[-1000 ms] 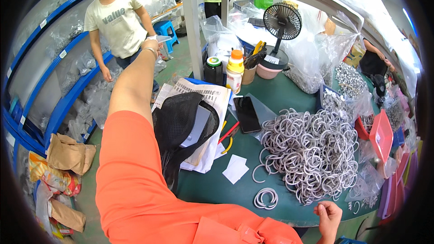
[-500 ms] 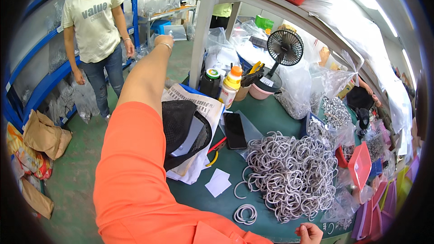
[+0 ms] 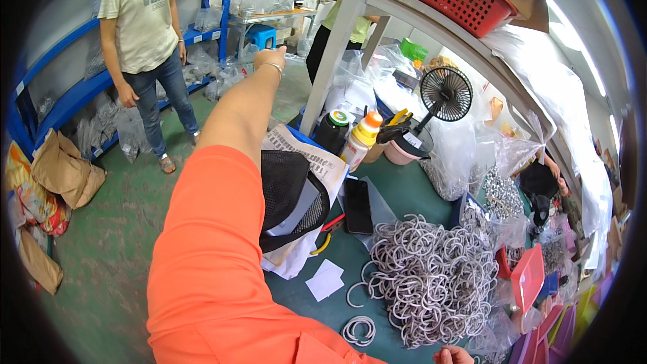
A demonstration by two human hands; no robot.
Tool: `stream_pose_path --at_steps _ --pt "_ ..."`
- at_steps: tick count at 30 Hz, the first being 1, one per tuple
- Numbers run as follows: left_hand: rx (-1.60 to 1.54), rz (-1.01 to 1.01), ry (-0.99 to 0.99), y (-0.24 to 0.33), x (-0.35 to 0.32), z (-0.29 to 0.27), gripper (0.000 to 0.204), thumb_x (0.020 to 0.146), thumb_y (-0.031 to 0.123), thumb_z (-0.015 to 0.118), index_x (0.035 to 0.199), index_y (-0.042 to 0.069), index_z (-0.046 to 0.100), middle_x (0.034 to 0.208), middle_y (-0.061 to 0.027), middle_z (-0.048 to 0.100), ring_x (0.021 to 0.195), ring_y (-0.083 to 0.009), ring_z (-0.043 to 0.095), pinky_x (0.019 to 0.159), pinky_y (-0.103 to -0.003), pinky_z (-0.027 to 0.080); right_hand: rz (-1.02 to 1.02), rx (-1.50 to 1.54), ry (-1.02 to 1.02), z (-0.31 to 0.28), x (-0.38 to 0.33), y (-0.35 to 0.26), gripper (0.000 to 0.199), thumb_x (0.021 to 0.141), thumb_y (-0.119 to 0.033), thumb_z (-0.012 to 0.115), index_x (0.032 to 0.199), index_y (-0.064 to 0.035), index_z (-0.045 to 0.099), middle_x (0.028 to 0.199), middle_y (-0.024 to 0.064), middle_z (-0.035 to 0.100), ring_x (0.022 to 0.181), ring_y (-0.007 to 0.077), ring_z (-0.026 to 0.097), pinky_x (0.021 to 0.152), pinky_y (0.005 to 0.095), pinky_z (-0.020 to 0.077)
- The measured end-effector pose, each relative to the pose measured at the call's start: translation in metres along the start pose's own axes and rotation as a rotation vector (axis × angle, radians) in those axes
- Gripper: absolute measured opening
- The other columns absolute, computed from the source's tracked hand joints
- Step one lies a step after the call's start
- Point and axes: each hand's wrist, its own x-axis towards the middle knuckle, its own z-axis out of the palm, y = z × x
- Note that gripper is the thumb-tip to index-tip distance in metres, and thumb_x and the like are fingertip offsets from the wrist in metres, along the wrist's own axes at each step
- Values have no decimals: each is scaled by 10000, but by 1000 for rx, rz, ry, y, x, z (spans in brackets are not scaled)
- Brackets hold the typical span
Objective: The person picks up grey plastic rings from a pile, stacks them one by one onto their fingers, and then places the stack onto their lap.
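My left arm, in an orange sleeve, stretches forward over the table's left side. At its end my left hand is raised in the air, its fingers mostly curled, one digit jutting right; I see nothing in it. The lower edge of the picture cuts off my right hand. Its fingers are curled together, with nothing visible in them, just below a large heap of grey open rings. To the left of that hand lies a small stack of rings. One loose ring rests beside the heap.
On the green table are a black phone, pliers, white paper slips, a black mesh bag, bottles and a fan. A person stands left by blue shelves. A shelf post rises ahead.
The view has shifted, so the table sits lower and further right. My left hand stays raised. My right hand sits lower in the picture. The person in green behind the post shows more.
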Motion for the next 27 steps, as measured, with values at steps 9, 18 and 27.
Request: stream_pose_path --at_steps 9,18,27 --pt "-87 -48 32 23 -44 -23 324 755 283 728 841 -24 670 877 -153 675 741 -260 647 679 -353 482 15 31 -27 -1 3 0 124 887 -85 584 898 19 649 732 34 631 673 86 556 635 227 456" --pt "-257 -27 99 -10 4 -5 173 790 115 712 788 -32 620 733 -98 646 583 -157 599 486 -283 439 -3 71 -27 -1 1 7 120 886 -76 586 917 22 646 742 39 638 672 90 565 634 231 463" --pt "-418 -115 27 25 -43 -40 166 766 126 711 794 -1 607 780 -107 659 731 -216 616 701 -350 475 -21 75 -22 1 -1 8 113 885 -75 586 879 19 646 723 37 629 657 83 548 623 225 458"
